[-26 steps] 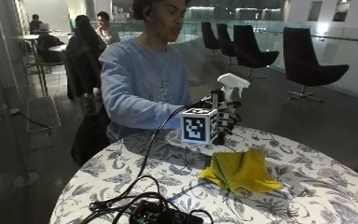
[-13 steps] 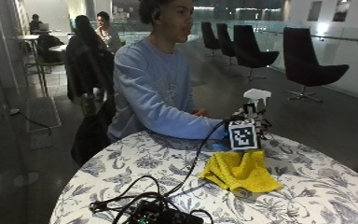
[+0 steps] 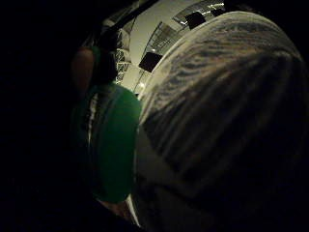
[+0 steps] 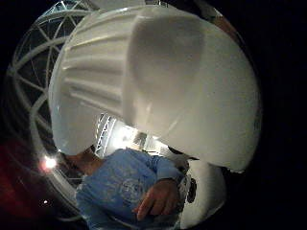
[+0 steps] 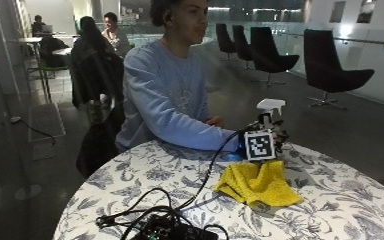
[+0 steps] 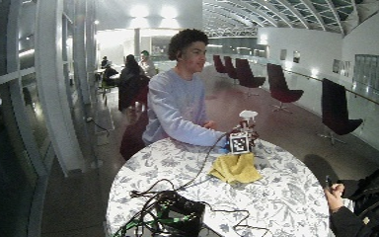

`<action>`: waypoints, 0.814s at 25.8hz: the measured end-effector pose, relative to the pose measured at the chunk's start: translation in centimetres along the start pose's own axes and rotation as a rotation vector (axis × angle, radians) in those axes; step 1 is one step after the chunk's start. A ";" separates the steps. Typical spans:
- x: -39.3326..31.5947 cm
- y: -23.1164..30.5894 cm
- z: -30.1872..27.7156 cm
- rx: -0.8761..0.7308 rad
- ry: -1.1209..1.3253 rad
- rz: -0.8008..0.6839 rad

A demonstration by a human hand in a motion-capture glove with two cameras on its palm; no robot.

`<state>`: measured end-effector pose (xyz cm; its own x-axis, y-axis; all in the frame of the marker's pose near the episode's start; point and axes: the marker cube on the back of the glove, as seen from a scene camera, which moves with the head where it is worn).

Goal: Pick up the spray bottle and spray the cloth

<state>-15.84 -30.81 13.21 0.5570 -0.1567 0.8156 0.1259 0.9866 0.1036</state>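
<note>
In the outside view my gloved right hand [image 5: 277, 132] grips the spray bottle upright, just above the table behind the yellow cloth. Only the bottle's white spray head [image 5: 270, 105] sticks out above the hand; the body is hidden. The crumpled yellow cloth [image 5: 258, 182] lies on the patterned table [image 5: 145, 175], just in front of the hand. The wide view shows the same: spray head [image 6: 247, 114] above the cloth [image 6: 235, 168]. The white spray head [image 4: 158, 81] fills much of the thumb side palm view. A green rounded surface [image 3: 113, 145] sits close in the little finger side view.
A black box [image 5: 172, 231] with looping cables sits at the table's near edge, one cable running to the hand. The person's bare left hand [image 5: 212, 121] rests at the table's far edge. Another person's hand [image 6: 332, 191] shows at the table's right side.
The hand carried the bottle to the right and a little lower, to just behind the cloth, then stayed there. The cloth has not moved.
</note>
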 end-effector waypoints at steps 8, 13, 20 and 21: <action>-4.4 5.0 -2.2 0.066 -0.124 0.020; -7.2 10.4 -6.4 0.129 -0.068 -0.001; -7.9 21.0 -14.8 0.260 0.343 0.073; -7.8 22.4 -16.1 0.292 0.388 0.096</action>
<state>-4.16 -8.20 0.02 0.8265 -0.0145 0.5628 -0.1454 0.9602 0.2383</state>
